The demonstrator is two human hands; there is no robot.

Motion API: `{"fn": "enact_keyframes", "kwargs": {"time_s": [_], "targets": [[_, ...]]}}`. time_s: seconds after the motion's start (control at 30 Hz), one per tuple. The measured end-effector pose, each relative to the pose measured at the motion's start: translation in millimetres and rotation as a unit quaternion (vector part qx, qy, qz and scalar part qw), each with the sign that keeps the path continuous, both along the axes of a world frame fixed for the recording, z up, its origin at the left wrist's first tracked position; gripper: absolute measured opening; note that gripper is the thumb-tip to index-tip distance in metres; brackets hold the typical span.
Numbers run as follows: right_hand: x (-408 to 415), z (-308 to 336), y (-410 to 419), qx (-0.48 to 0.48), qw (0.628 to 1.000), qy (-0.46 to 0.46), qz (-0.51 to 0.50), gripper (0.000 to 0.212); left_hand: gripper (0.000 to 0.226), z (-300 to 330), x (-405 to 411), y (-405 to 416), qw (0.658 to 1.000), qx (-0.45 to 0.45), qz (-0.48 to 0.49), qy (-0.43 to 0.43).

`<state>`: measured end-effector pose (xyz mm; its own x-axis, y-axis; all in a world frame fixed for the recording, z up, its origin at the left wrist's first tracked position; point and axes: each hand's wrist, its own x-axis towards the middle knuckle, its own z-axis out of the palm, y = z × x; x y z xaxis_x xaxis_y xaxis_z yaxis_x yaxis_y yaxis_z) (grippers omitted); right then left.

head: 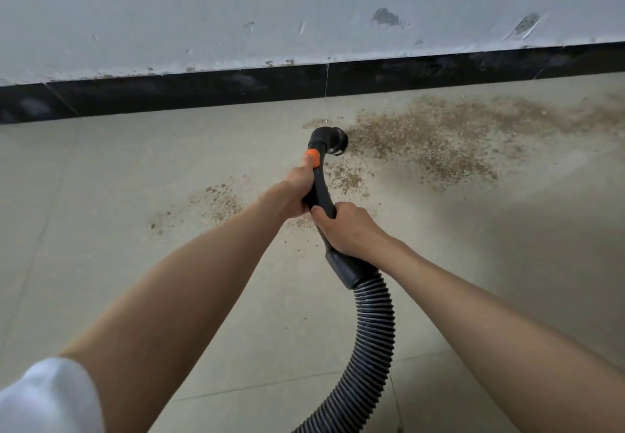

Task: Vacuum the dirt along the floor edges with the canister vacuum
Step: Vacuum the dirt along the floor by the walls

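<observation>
both bare hands are on the curved black plastic vacuum handle (319, 192), one above the other. the left hand (297, 192) grips the upper part, its fingers wrapped around the far side of the handle and the thumb stretched up along it so the tip presses on the small orange button (312, 158). the right hand (348, 229) clamps the lower part, fingers curled over the handle just above the black cuff where the ribbed grey flexible hose (372, 338) joins; the hose curves down and away toward the bottom edge of the view. beyond the left thumb the handle bends into a round black brush nozzle (333, 140), which sits on the pale beige tiled floor (101, 195), turned to the right, at the left edge of a wide scatter of brown gritty dirt (433, 138). a smaller patch of the same dirt (216, 199) lies to the left of the arms, and some more lies under the hands. the nozzle is near, but apart from, the glossy black skirting strip (203, 91) that runs along the foot of the scuffed white wall (236, 9). a white sleeve (47, 398) covers the left upper arm at the lower left corner.
</observation>
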<state>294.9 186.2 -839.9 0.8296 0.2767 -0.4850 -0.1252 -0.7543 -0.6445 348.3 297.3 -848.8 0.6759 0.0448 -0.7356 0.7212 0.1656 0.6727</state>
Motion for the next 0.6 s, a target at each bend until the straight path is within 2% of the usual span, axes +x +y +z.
{"fn": "enact_keyframes", "kwargs": {"time_s": [0.27,0.43,0.6], "targets": [[-13,4,43,0.025,0.998,-0.011,0.065,0.039,0.05,10,-28,57,0.997,0.025,0.071,0.013],[-35,8,104,0.048,0.988,-0.001,0.148,0.037,0.054,11,-69,119,0.984,0.06,0.166,0.018],[-66,15,154,0.059,0.968,-0.002,0.246,0.038,0.064,10,-122,174,0.952,0.083,0.293,0.023]]}}
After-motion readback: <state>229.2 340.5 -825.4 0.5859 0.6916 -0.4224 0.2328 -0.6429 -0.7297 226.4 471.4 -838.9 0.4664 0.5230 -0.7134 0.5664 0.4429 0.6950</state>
